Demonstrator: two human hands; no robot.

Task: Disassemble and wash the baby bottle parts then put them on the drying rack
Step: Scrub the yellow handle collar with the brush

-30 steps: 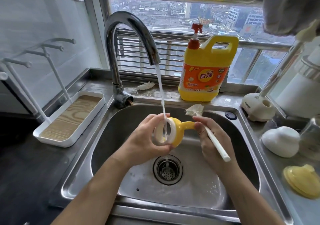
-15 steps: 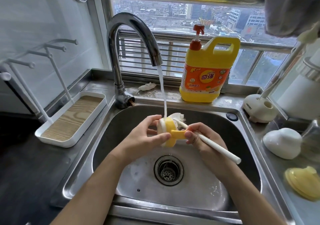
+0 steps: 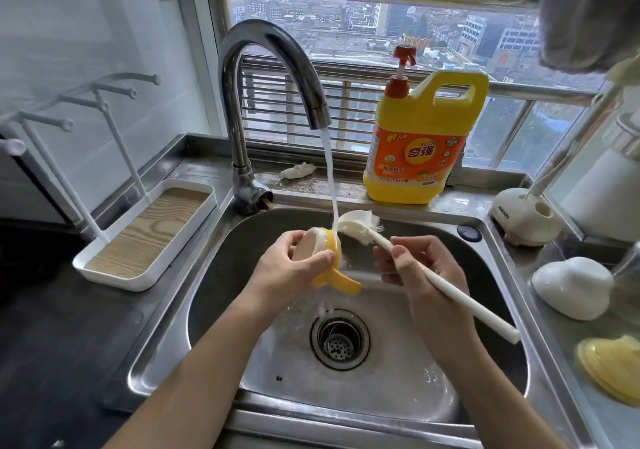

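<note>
My left hand (image 3: 291, 268) grips a yellow and white bottle collar with handles (image 3: 332, 268) over the sink, under the running water. One yellow handle points down to the right. My right hand (image 3: 415, 275) holds the white stick of a bottle brush (image 3: 360, 227); its bristled head lies just above the collar, in the water stream. The white drying rack (image 3: 145, 234), with a wood-look tray and upright pegs, stands on the counter left of the sink.
The chrome tap (image 3: 270, 78) runs into the steel sink (image 3: 381, 396) with its drain (image 3: 339, 339). A yellow detergent jug (image 3: 422, 144) stands on the sill. On the right counter lie a white dome-shaped part (image 3: 571, 287), a yellow lid (image 3: 613, 369) and a brush holder (image 3: 523, 216).
My left hand has turned the collar so its handle now points down. My right hand let go of the handle and lifted the brush head up above the collar.
</note>
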